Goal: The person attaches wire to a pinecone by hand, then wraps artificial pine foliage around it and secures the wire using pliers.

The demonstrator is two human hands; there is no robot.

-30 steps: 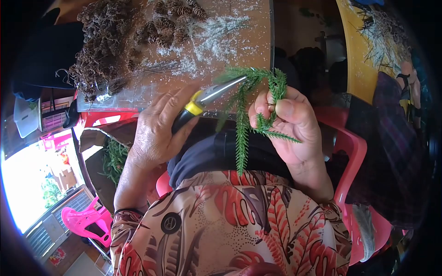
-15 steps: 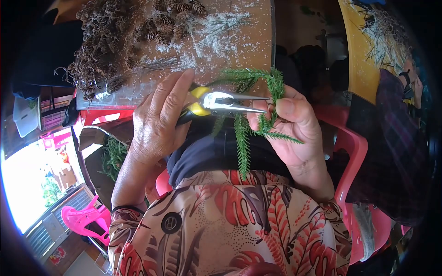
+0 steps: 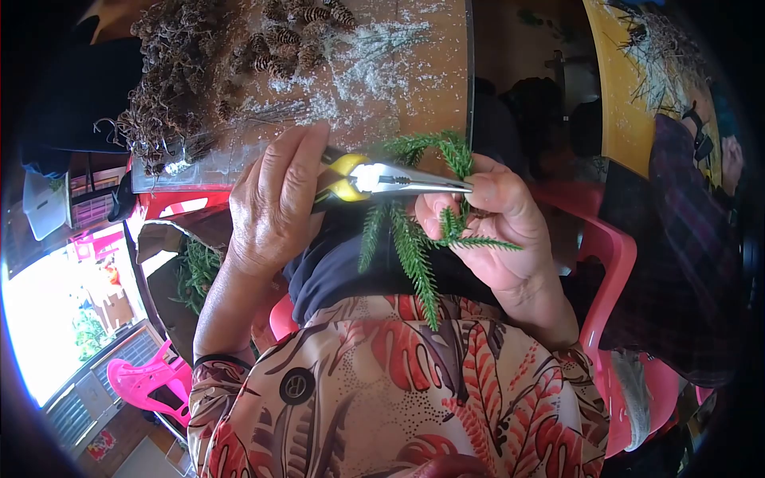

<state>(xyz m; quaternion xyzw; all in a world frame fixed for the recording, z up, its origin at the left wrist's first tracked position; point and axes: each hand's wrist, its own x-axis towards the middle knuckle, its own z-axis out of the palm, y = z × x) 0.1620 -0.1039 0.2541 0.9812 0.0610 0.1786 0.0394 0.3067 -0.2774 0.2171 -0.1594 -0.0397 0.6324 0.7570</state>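
Note:
My left hand [image 3: 275, 195] is wrapped round the handles of long-nose pliers [image 3: 382, 178] with yellow and black grips. The plier jaws are closed, and their tips meet the fingertips of my right hand [image 3: 506, 211]. Between its thumb and fingers, my right hand pinches a green artificial pine sprig [image 3: 414, 243]. Several needle branches hang down from the sprig, and one arches up over the pliers. Whether the jaws grip a wire or stem at the fingertips is too small to tell.
Pine cones [image 3: 283, 44] and dried brown stems [image 3: 171, 88] lie on the wooden table [image 3: 442, 80], with white flakes scattered about. More greenery [image 3: 198, 271] sits in a box at lower left. A red chair [image 3: 610, 255] and a person's dark sleeve [image 3: 677, 183] are at right.
The plier jaws have gone from open to closed at my right fingertips. The sprig has shifted slightly left, its hanging branches swinging. The neighbouring person's hand has moved.

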